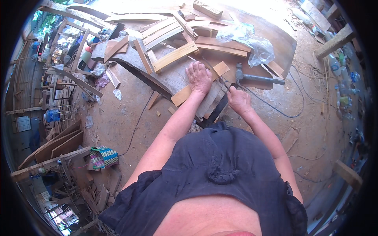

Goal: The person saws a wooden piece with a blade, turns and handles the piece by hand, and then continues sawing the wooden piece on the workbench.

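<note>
My left hand (200, 78) is closed over a light wooden board (182, 95), which lies at a slant on a worn grey work surface (208, 108). A thin strip sticks out beyond its fingers. Just right of the board, my right hand (237, 98) is closed around a thin dark item, too small and partly hidden to make out. A hammer (262, 80) with a tube-like handle lies above my right hand, its head near the board's upper end.
Wooden slats and frame pieces (165, 39) and a crumpled plastic bag (250, 41) cover the back. A dark cord (275, 112) crosses the dusty floor (303, 145). A checked woven bag (103, 157) and stacked boards (65, 143) sit at left; plastic bottles (344, 84) line the right.
</note>
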Demonstrator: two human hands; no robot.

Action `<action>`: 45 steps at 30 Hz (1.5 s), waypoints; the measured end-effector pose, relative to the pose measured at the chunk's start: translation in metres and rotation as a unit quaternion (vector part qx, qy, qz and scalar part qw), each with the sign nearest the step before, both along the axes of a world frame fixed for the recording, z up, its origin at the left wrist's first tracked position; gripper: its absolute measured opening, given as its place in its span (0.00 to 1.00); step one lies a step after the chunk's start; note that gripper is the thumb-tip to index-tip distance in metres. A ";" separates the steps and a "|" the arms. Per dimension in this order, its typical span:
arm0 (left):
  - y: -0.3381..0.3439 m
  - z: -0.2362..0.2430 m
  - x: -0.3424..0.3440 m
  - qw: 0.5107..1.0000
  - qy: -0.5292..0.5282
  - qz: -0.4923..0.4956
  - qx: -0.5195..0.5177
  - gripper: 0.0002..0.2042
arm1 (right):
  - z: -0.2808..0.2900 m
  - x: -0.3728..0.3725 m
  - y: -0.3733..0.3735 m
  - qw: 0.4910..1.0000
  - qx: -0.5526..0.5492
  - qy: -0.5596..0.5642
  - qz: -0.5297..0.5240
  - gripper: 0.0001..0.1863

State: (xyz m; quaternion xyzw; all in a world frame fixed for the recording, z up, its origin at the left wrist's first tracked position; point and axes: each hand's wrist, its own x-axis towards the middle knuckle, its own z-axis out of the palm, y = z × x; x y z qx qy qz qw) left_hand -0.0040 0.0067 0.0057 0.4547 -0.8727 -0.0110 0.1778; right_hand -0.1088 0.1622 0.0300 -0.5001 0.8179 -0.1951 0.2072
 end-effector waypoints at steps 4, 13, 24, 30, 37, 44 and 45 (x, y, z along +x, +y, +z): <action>-0.001 -0.002 0.001 1.000 -0.006 -0.001 -0.006 0.16 | 0.007 0.004 -0.004 0.999 0.032 0.017 0.000 0.11; 0.000 -0.004 -0.001 1.000 0.008 -0.002 -0.007 0.16 | -0.001 0.002 -0.024 0.999 0.022 0.033 0.011 0.08; -0.001 -0.004 -0.001 1.000 -0.003 -0.012 0.000 0.17 | -0.004 0.002 -0.021 0.999 0.026 0.033 0.023 0.08; 0.000 -0.002 0.002 1.000 -0.004 0.000 0.016 0.17 | -0.002 0.002 0.011 1.000 0.007 0.015 0.024 0.09; 0.000 0.003 0.001 1.000 -0.008 -0.011 0.021 0.17 | 0.007 0.005 0.000 0.999 0.043 0.024 0.019 0.07; 0.001 -0.001 0.003 1.000 -0.005 -0.002 0.021 0.17 | 0.009 0.002 0.012 0.999 0.027 0.015 0.027 0.06; 0.001 -0.002 0.003 1.000 -0.013 0.001 0.007 0.16 | 0.010 0.002 0.023 0.999 0.026 0.014 0.032 0.06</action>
